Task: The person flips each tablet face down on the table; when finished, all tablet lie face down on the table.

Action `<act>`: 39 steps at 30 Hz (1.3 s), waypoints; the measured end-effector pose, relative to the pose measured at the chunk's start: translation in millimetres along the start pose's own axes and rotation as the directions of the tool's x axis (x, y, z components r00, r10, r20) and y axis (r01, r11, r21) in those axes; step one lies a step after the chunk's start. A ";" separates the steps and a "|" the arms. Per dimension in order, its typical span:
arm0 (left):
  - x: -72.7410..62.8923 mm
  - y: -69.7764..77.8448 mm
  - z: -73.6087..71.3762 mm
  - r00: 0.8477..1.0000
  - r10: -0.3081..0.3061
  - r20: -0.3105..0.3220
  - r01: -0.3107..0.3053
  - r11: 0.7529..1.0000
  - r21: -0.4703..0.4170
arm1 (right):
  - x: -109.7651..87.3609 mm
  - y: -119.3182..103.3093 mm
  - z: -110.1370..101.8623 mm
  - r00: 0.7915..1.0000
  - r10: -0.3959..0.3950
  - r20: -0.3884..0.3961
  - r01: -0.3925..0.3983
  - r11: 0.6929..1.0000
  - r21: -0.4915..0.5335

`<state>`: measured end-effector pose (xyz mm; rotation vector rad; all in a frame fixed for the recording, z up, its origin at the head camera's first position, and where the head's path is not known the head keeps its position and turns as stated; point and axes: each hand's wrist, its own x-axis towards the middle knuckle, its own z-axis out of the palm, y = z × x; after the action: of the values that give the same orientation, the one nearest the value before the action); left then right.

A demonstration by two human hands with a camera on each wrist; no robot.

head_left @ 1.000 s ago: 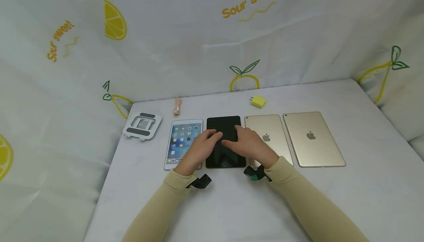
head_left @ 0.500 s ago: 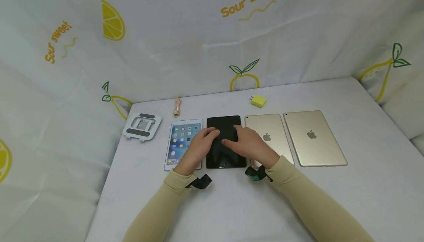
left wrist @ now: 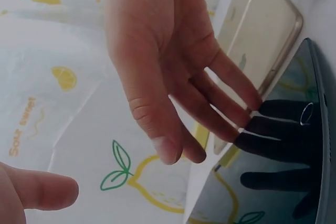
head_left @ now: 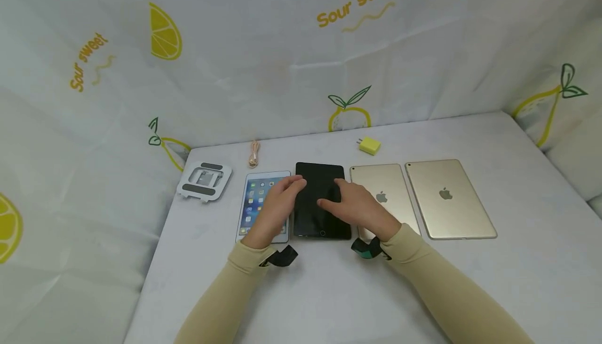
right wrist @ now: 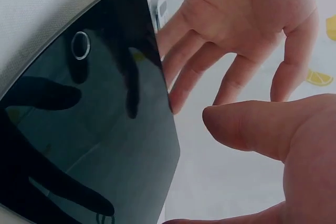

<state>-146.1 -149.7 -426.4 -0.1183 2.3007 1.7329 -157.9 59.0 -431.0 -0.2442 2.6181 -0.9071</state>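
Observation:
A black tablet (head_left: 320, 172) lies screen up between my two hands. My left hand (head_left: 275, 203) is at its left edge, reaching over the white tablet (head_left: 253, 192) with its lit screen. On the other side my right hand (head_left: 361, 207) has its extended fingers at the black tablet's right edge, thumb above the dark screen. The right fingertips meet that edge in the left wrist view, where the glass mirrors the hand. From the right wrist, the left hand's straight fingers (right wrist: 181, 95) show along the opposite edge. Under the right wrist lies a gold tablet (head_left: 388, 179), back up.
Another gold tablet (head_left: 451, 210) lies back up farther right. Behind the row are a coiled pinkish cable (head_left: 254, 155) and a yellow charger plug (head_left: 369, 146). A grey-white folding stand (head_left: 205, 182) sits at left. Lemon-print cloth (head_left: 263, 72) rises behind the white tabletop (head_left: 320, 291).
My left hand has shifted left, off the black screen to its left edge. The black tablet has moved slightly away from me. My right hand stays by its right edge.

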 end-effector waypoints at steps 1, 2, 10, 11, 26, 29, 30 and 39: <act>-0.1 0.4 -1.0 1.000 0.001 0.001 -0.001 1.000 -0.003 | 0.0 0.3 0.1 1.000 0.000 0.000 0.000 1.000 0.004; -0.2 0.7 -1.8 1.000 0.004 0.001 -0.004 1.000 -0.005 | 0.1 0.4 0.2 1.000 -0.001 0.001 0.001 1.000 0.009; -1.8 5.2 -7.7 1.000 -0.007 0.008 0.008 1.000 -0.024 | -0.2 -0.7 1.6 1.000 0.012 0.013 -0.013 0.999 0.048; -2.2 6.0 -8.3 1.000 -0.011 0.008 0.011 1.000 -0.028 | -0.6 -0.9 1.6 1.000 0.013 0.012 -0.013 0.998 0.053; -6.2 14.0 -11.4 0.999 0.034 -0.018 -0.036 0.997 -0.069 | 0.4 -0.2 5.3 1.000 0.009 0.013 -0.010 0.992 0.129; -7.5 14.0 -10.2 0.998 0.051 -0.024 -0.052 0.995 -0.087 | 0.6 -0.6 6.2 1.000 0.008 0.014 -0.010 0.989 0.149; -8.0 13.9 -9.8 0.998 0.062 -0.023 -0.064 0.994 -0.094 | 0.5 -0.9 6.3 1.000 0.009 0.016 -0.011 0.988 0.156; -11.7 17.9 -7.0 0.994 0.108 -0.027 -0.111 0.983 -0.146 | 0.0 -3.1 5.2 0.998 0.020 0.052 -0.032 0.972 0.232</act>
<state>-139.8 -152.3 -404.9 -0.0364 2.2287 1.9639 -155.8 53.6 -432.9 -0.1681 2.4361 -1.1713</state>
